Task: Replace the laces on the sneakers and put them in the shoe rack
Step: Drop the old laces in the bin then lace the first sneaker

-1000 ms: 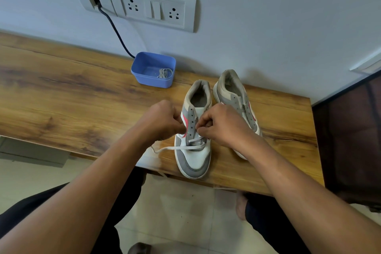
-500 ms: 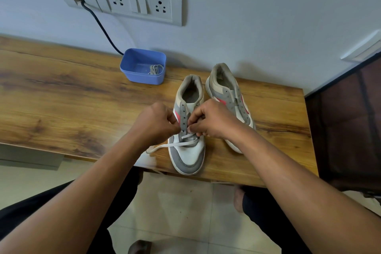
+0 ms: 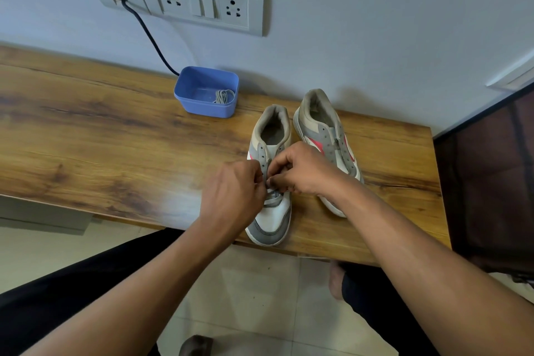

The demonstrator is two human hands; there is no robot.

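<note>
**Lacing of the First Sneaker: Lowest Eyelets Only**

Shown at an early stage of the task. Taken as reference: the near sneaker, stood on the wooden table with its toe at the front edge. Curled close over its eyelet rows: the left hand and the right hand, fingertips meeting above the tongue, each judged to be pinching part of the pale lace; exact grip partly hidden by the knuckles. Threaded across the lowest eyelets nearest the toe only; upper eyelets bare.

Set just beside the near sneaker, on its right: the second sneaker, with no lace visible. Placed well behind the near sneaker and to its left, close to the wall: a blue tub holding one coiled lace, old or new not told apart. Fixed high on the wall behind: a socket plate, with a dark cable dropping behind the tub.

Judged done: first crossings on one shoe. Judged left: its remaining eyelets and knot, the whole second sneaker, and the carry to the shoe rack, not identified in view.
</note>
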